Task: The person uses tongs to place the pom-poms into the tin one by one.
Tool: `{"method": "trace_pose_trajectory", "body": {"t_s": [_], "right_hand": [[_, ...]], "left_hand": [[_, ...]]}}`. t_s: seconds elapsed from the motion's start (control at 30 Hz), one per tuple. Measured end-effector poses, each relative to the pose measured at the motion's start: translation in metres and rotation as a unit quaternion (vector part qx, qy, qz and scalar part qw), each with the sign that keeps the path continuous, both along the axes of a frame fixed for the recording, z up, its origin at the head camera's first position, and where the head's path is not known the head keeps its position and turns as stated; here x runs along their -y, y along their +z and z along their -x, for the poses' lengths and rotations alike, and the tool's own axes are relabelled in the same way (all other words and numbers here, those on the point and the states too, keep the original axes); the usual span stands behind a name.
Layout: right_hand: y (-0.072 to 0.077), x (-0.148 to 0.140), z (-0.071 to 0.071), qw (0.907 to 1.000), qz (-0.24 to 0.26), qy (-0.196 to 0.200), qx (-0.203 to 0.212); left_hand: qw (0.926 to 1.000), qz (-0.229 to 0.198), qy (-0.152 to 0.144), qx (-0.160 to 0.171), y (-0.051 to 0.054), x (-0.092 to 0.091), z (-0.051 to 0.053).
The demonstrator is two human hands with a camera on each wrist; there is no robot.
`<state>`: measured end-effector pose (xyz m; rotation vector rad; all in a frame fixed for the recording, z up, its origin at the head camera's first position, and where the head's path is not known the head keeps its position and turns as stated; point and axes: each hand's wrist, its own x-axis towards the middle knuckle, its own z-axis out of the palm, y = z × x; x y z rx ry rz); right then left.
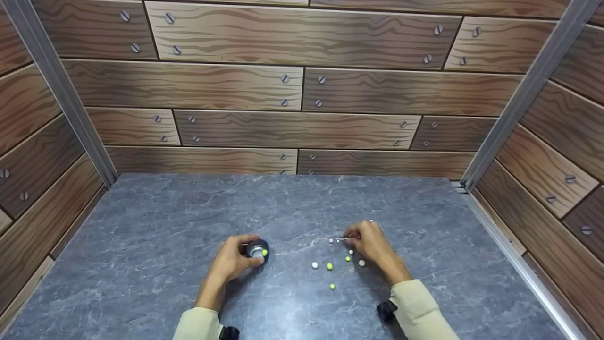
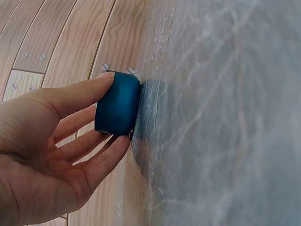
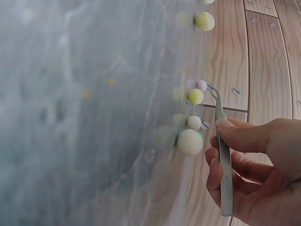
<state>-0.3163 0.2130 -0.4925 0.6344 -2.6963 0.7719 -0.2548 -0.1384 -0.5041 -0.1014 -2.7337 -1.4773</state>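
Note:
A small dark cup (image 1: 257, 249) stands on the table, gripped around its sides by the left hand (image 1: 230, 259); a yellow-green ball (image 1: 264, 252) shows inside it. In the left wrist view the cup (image 2: 118, 103) looks blue, held between the thumb and fingers of the left hand (image 2: 70, 150). The right hand (image 1: 372, 242) pinches metal tweezers (image 3: 224, 165), whose bent tips are slightly apart. Close to the tips, in the right wrist view, are a small pink ball (image 3: 201, 85) and a yellow ball (image 3: 195, 96). Nothing is seen between the tips.
Several white and yellow-green balls lie between the hands, among them a white one (image 1: 314, 265), a yellow-green one (image 1: 329, 266) and a nearer one (image 1: 332, 286). Wood-patterned walls (image 1: 236, 89) enclose the grey marbled table (image 1: 165, 212) at the back and sides.

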Motion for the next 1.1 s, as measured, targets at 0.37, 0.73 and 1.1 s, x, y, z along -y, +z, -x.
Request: {"method": "trace_pose_trajectory", "body": {"t_s": [0.37,0.73,1.1], "right_hand": [[-0.0003,-0.0017,0.0012,0.9996,-0.005,-0.012,0.027],[-0.0009,-0.001,0.0012,0.9995,-0.007,-0.013,0.028],[0.002,0.0021,0.0004,0.9998,-0.005,-0.017,0.006]], "left_hand": [[0.9999,-0.006,-0.01,0.001,0.0009,-0.0001,-0.0008],[1.0,0.003,-0.001,0.005,0.0017,-0.0007,-0.0013],[1.0,0.0,-0.004,0.007,0.0006,-0.0008,-0.0004]]}}
